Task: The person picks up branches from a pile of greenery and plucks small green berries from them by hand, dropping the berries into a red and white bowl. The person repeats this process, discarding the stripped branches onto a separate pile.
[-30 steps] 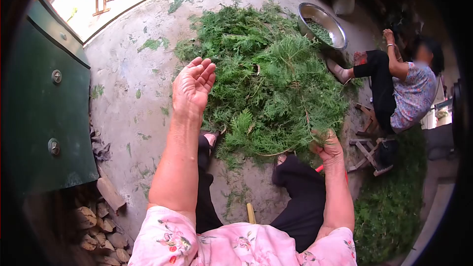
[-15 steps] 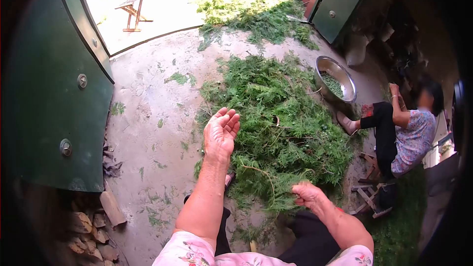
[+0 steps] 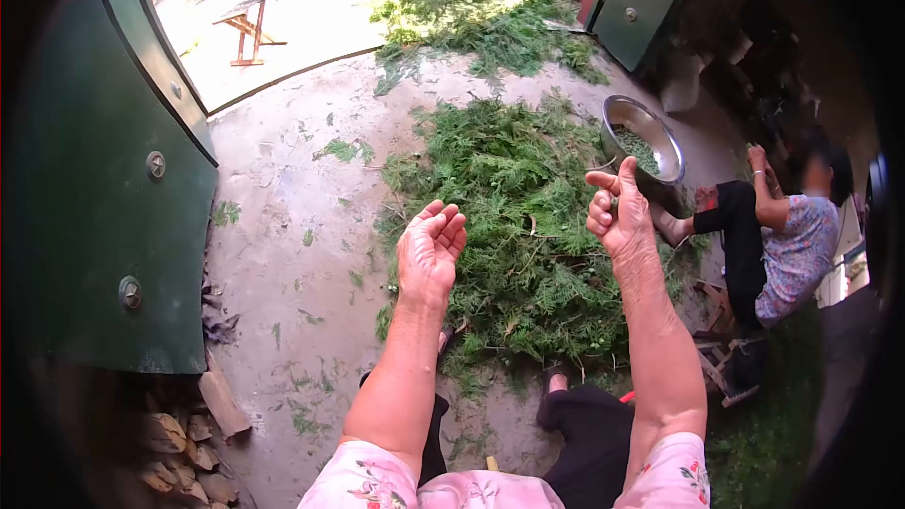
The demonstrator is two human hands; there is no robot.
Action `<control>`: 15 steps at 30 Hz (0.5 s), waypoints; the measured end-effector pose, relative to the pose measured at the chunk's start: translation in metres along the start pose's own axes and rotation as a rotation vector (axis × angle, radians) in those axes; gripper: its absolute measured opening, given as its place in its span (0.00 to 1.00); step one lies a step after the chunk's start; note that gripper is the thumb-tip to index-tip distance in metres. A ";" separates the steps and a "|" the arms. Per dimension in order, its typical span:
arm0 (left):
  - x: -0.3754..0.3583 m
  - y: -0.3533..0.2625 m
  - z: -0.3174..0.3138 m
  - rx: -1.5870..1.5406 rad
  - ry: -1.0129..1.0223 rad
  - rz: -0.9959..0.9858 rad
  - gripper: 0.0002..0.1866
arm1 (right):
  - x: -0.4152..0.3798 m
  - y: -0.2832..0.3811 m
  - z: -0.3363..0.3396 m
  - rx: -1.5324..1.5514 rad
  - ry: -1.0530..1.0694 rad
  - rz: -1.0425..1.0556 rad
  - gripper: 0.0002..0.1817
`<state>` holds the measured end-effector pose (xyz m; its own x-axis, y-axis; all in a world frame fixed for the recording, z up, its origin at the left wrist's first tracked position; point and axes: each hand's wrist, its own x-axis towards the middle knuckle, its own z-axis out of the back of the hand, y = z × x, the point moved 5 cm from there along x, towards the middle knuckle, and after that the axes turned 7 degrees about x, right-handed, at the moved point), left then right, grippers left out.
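My left hand is palm up above the left edge of a heap of green conifer branches. Its fingers are pressed together and curled inward; anything inside is hidden. Over the heap's right side is my right hand, raised, with thumb and forefinger apart and the other fingers curled, nothing visible between them. Beyond it stands a metal basin holding small green pieces.
A co-worker sits at the right, hands raised. More branches lie in the doorway, near a wooden stand. Green door panels flank the opening; split firewood is at lower left. My feet touch the heap's near edge.
My right hand has moved up and forward from low beside my lap, and the green sprig has left it. A darker branch now shows over the far pile. My left hand is nearly unmoved.
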<state>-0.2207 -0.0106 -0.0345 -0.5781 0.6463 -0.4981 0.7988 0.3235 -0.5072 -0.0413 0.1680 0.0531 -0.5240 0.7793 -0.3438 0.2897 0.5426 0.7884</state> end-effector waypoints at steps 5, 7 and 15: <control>0.002 0.024 -0.010 0.094 0.030 0.040 0.14 | -0.060 -0.026 0.091 0.246 -0.044 -0.005 0.38; -0.001 0.035 -0.016 0.164 0.042 0.060 0.14 | -0.083 -0.029 0.104 0.306 -0.018 0.030 0.37; -0.050 0.099 -0.072 0.633 0.439 0.104 0.09 | -0.106 -0.047 0.116 0.450 0.059 0.163 0.20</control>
<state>-0.1011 0.0388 -0.0091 -0.2809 0.9088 -0.3086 0.5219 -0.1252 -0.8438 0.0935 0.0967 -0.0065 -0.4837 0.8533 -0.1947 0.6830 0.5072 0.5257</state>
